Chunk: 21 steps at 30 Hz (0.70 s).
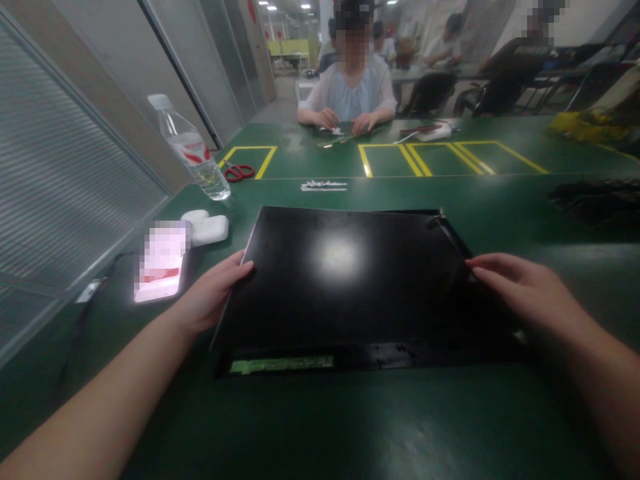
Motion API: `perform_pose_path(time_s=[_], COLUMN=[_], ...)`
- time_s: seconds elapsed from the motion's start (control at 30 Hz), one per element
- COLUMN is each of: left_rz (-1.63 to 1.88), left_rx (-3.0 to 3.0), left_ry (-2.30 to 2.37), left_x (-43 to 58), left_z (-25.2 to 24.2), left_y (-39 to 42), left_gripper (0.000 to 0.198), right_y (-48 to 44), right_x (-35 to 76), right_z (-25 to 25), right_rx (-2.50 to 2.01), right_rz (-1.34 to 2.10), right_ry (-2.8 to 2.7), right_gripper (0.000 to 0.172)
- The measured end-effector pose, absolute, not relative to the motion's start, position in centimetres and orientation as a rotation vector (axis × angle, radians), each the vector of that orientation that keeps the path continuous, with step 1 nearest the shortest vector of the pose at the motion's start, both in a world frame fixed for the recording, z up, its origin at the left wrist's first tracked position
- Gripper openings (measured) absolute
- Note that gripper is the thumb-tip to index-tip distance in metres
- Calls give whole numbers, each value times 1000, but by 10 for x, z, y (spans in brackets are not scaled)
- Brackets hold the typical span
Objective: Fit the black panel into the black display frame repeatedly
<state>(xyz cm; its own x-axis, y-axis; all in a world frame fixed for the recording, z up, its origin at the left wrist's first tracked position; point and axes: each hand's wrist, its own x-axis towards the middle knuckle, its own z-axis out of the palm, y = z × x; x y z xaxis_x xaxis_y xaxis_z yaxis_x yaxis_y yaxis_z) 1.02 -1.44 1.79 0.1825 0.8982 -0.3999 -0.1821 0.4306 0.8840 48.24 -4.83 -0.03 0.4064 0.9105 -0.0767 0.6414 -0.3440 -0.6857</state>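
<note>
A glossy black screen panel (pixel 345 293) lies tilted over a dark frame (pixel 390 357), its right and near sides not lined up with it. My left hand (pixel 215 290) grips the panel's left edge, thumb on top and fingers underneath. At the right edge, my right hand (pixel 525 283) pinches the panel's side between thumb and forefinger. Below the near edge a green strip (pixel 283 364), which looks like a circuit board, shows in the frame. The panel hides most of the frame. A bright light reflects off the panel's middle.
On the left stand a water bottle (pixel 195 153), a lit phone (pixel 163 267) and a white case (pixel 210 230). Red-handled scissors (pixel 240 173) and white scraps (pixel 324 186) lie beyond the panel. A person (pixel 350 93) sits opposite, hands on small parts. Black items (pixel 595 200) lie right.
</note>
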Motion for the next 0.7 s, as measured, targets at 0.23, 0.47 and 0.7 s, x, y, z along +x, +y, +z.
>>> perform_pose_path(time_s=[0.23, 0.47, 0.7], left_rz=[894, 856, 868], left_rx=[810, 840, 886], left_ry=[1145, 1139, 1179], left_x=[10, 8, 12], left_z=[14, 13, 13], left_y=[-13, -13, -14], left_gripper=[66, 67, 65], right_y=[-48, -49, -48], right_x=[482, 483, 478], right_z=[-2, -1, 3], right_rx=[-2109, -2088, -2138], right_rz=[571, 559, 533], right_ry=[-1327, -1360, -1341], right_gripper=[44, 40, 43])
